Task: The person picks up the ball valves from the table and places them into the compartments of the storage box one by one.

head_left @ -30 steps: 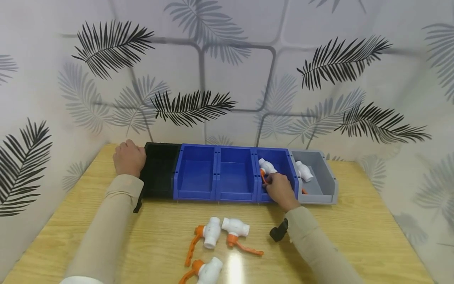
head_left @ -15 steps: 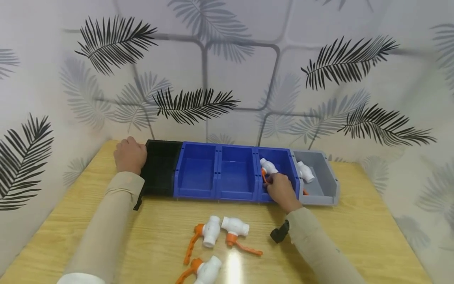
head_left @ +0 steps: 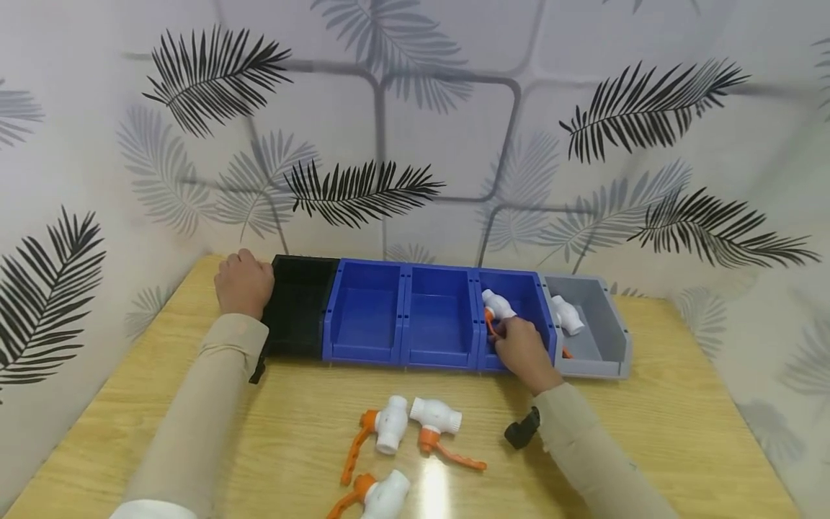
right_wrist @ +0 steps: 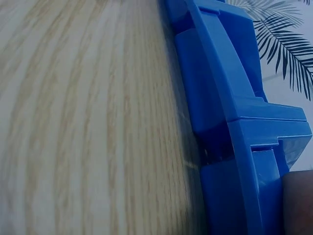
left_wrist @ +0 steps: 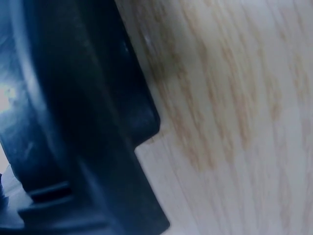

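Head cam: 5 bins in a row along far edge of the worktop (head_left: 687,440), leaf-print wall (head_left: 441,137) behind. L to R: 1 black bin (head_left: 300,317) nr the far L corner, 3 blue bins (head_left: 437,324) mid, 1 grey bin (head_left: 593,369) twd the far R corner.

5 white valves w/ orange handles total. 1 held valve (head_left: 498,304) in the rightmost blue bin (head_left: 519,282), by its L wall; 1 grey-bin valve (head_left: 568,316) nr that bin's L wall, which hides pt of its handle. Other 3 on worktop twd the near edge, abt mid: L valve (head_left: 392,425), R valve (head_left: 436,416) just beside it, near valve (head_left: 386,496) cut off by bottom of view.

R hand (head_left: 527,353) reaches over the front lip, pinching the held valve's orange handle; it covers pt of the bin. L hand (head_left: 243,282) is at black bin's outer L side, nr worktop's far L corner; knuckles bent, fingertips hidden, can't tell if it grips the rim.

2 tan sleeves (head_left: 583,440) come in from near edge; 2 black wrist mounts (head_left: 522,428), 1 per arm.
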A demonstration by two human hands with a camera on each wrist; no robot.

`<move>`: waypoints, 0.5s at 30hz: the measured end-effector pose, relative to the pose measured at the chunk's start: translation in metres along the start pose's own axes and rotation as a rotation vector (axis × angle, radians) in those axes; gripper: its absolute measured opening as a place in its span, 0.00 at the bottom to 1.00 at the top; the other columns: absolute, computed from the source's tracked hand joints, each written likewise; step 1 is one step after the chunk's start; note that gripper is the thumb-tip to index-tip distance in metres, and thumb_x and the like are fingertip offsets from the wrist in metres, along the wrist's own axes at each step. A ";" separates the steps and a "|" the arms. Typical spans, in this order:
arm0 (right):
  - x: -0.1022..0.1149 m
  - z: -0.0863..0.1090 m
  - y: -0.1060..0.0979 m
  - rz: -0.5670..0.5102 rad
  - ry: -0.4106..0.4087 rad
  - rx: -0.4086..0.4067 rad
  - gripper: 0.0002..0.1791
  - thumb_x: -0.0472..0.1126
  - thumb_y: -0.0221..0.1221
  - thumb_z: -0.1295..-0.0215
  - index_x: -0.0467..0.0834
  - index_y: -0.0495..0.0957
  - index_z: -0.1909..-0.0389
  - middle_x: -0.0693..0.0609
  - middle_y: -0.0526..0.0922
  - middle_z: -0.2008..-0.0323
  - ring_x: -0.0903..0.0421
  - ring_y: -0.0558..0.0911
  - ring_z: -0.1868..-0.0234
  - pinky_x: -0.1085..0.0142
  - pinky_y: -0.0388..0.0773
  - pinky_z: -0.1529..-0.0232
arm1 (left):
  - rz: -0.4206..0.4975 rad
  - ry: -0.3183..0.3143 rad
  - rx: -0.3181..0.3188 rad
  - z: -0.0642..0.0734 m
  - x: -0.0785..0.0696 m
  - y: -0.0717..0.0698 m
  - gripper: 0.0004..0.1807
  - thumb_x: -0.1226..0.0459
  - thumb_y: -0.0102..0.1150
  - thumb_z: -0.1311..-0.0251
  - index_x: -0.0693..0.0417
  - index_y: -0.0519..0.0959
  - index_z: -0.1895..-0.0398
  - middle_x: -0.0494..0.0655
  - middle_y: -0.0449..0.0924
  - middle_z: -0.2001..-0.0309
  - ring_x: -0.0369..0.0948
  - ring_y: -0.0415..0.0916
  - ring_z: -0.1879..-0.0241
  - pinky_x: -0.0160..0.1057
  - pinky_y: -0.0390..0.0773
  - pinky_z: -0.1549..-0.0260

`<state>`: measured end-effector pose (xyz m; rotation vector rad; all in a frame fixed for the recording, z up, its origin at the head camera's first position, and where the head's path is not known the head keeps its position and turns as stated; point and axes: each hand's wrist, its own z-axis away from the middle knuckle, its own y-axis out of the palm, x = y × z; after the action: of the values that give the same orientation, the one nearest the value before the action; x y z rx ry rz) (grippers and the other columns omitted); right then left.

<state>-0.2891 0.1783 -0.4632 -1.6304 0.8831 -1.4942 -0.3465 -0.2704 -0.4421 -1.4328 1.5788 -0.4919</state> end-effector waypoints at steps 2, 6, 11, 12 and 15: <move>-0.001 0.003 0.000 0.024 -0.059 -0.031 0.07 0.37 0.59 0.40 0.37 0.81 0.70 0.48 0.79 0.73 0.53 0.76 0.72 0.59 0.73 0.70 | 0.007 0.003 -0.010 0.002 0.000 -0.001 0.14 0.66 0.40 0.41 0.72 0.69 0.73 0.68 0.69 0.73 0.64 0.67 0.70 0.62 0.68 0.70; 0.000 0.013 -0.003 0.068 -0.218 -0.173 0.08 0.38 0.58 0.39 0.35 0.80 0.69 0.47 0.79 0.73 0.51 0.76 0.70 0.56 0.73 0.66 | 0.008 0.004 -0.016 0.002 -0.001 -0.002 0.14 0.66 0.41 0.41 0.72 0.69 0.74 0.68 0.68 0.74 0.64 0.67 0.71 0.61 0.68 0.71; 0.015 0.048 -0.010 0.084 -0.318 -0.273 0.09 0.39 0.58 0.39 0.36 0.80 0.66 0.48 0.79 0.71 0.51 0.77 0.68 0.57 0.74 0.65 | 0.003 0.016 0.025 -0.001 -0.001 0.001 0.15 0.65 0.38 0.40 0.72 0.68 0.72 0.68 0.68 0.73 0.64 0.67 0.70 0.61 0.68 0.71; 0.018 0.058 -0.012 0.085 -0.320 -0.270 0.09 0.40 0.59 0.39 0.36 0.81 0.67 0.49 0.79 0.72 0.52 0.77 0.68 0.58 0.75 0.66 | 0.004 0.018 0.028 -0.002 0.000 0.002 0.15 0.64 0.38 0.40 0.72 0.68 0.72 0.68 0.68 0.73 0.64 0.67 0.70 0.61 0.68 0.71; 0.028 0.086 -0.016 0.091 -0.300 -0.217 0.08 0.41 0.60 0.40 0.39 0.81 0.68 0.51 0.79 0.72 0.55 0.77 0.69 0.60 0.76 0.66 | 0.005 0.010 0.026 -0.002 0.002 0.006 0.15 0.65 0.38 0.40 0.72 0.68 0.72 0.68 0.68 0.73 0.64 0.67 0.70 0.62 0.68 0.70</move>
<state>-0.2010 0.1680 -0.4399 -1.8840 0.9590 -1.0848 -0.3516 -0.2717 -0.4462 -1.4086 1.5781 -0.5147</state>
